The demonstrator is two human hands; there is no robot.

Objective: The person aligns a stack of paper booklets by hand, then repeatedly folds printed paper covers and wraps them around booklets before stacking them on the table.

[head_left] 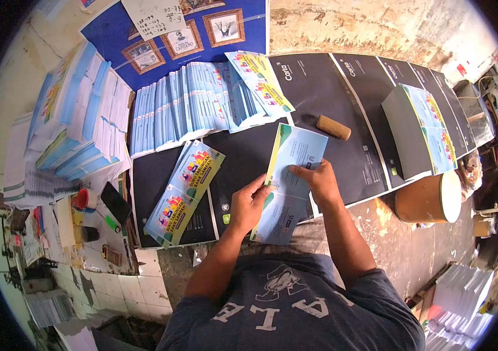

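A light-blue printed booklet is held tilted in front of my body, over the near edge of the black-covered table. My left hand pinches its left edge. On the opposite edge my right hand grips it, thumb flat on the face and the other fingers hidden beneath. A small pile of matching booklets with colourful yellow-and-blue covers lies to the left of my left hand. Beyond my right hand rests a wooden block.
A long row of booklets stands along the table's back, with loose covers on its right end. A tall stack is at the right; more piles rise at the left. A phone lies near a red cup.
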